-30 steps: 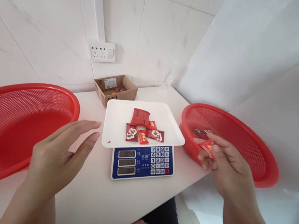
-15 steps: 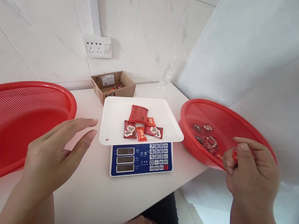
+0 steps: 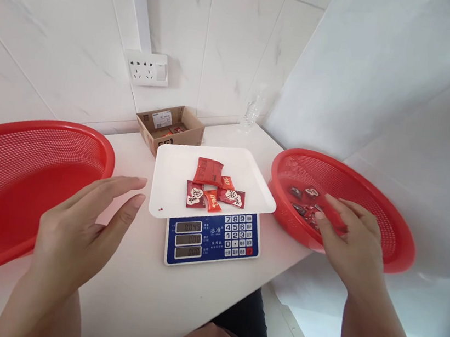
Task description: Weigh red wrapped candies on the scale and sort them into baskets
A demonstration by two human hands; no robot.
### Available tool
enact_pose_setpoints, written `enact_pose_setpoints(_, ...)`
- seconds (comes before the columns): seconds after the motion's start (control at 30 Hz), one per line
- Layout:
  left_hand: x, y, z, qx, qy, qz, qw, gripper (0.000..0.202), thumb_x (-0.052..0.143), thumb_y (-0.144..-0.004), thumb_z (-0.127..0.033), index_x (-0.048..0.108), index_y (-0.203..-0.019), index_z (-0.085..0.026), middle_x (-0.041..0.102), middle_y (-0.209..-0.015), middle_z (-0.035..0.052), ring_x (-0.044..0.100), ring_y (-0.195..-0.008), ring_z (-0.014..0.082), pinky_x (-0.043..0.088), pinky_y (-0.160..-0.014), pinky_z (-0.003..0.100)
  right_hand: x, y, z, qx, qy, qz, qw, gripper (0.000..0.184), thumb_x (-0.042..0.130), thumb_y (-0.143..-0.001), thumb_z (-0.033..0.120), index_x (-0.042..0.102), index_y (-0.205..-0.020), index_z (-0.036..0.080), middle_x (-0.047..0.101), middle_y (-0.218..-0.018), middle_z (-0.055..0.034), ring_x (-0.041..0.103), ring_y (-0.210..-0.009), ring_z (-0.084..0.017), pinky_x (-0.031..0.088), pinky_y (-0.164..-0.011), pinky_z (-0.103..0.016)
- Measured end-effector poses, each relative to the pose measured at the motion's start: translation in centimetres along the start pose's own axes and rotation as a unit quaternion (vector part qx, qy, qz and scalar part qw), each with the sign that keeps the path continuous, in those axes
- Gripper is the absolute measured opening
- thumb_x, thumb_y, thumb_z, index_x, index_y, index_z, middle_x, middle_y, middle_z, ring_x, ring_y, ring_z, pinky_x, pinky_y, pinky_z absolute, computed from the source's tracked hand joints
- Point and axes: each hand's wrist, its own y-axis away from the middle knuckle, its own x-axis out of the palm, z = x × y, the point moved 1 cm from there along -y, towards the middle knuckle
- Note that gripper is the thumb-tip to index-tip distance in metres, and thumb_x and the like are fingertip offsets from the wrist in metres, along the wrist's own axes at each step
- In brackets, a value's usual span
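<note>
My left hand hovers left of the scale, thumb and fingers apart, with nothing in it. My right hand is over the near side of the right red basket, thumb and fingers spread, no packet visible in its grasp. Several small red and dark packets lie in that basket, partly hidden by the hand. Between my hands stands a digital scale with a white tray. On the tray rest several red packets, including a larger one at the back and a small orange-red one in front.
A second red basket stands at the left. Behind the scale, an open cardboard box holds some packets. A clear plastic bottle stands near the wall, and a socket panel is above the white table.
My right hand has moved left over the basket and opened from a closed grip on a small red thing, which no longer shows. My left hand and the tray's packets stay nearly the same.
</note>
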Motion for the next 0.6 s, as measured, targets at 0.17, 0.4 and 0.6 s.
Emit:
enact_pose_setpoints(0.17, 0.0, 0.0, 0.0, 0.012, -0.001, -0.004, 1.000, 0.017, 0.054, -0.089, -0.032, 0.065, -0.099, -0.025, 0.073, -0.096, -0.0022, 0.066, -0.083, 0.0094, 0.045, -0.052, 0.016, 0.9, 0.0, -0.4, -0.050, 0.018, 0.054, 0.997, 0.053, 0.046, -0.085, 0.046, 0.055, -0.130, 0.020, 0.044, -0.143, -0.0092, 0.039, -0.131, -0.030, 0.037, -0.105, -0.048)
enact_pose_setpoints(0.4, 0.1, -0.1, 0.2, 0.018, 0.004, -0.006, 1.000, 0.016, 0.054, -0.089, -0.032, 0.065, -0.099, -0.025, 0.073, -0.094, -0.0020, 0.067, -0.084, 0.0097, 0.046, -0.052, 0.016, 2.3, 0.2, -0.9, -0.035, 0.106, 0.157, 0.981, 0.048, 0.035, -0.091, 0.046, 0.059, -0.126, 0.024, 0.066, -0.118, -0.0092, 0.065, -0.098, -0.030, 0.055, -0.074, -0.043)
enact_pose_setpoints(0.6, 0.2, -0.1, 0.2, 0.016, 0.001, 0.002, 1.000, 0.018, 0.052, -0.089, -0.034, 0.065, -0.099, -0.026, 0.073, -0.095, -0.0024, 0.067, -0.083, 0.0105, 0.046, -0.052, 0.017, 2.7, 0.3, -0.9, -0.038, 0.154, 0.158, 0.975, 0.049, 0.031, -0.092, 0.046, 0.056, -0.129, 0.027, 0.067, -0.117, -0.0080, 0.065, -0.095, -0.029, 0.055, -0.070, -0.040)
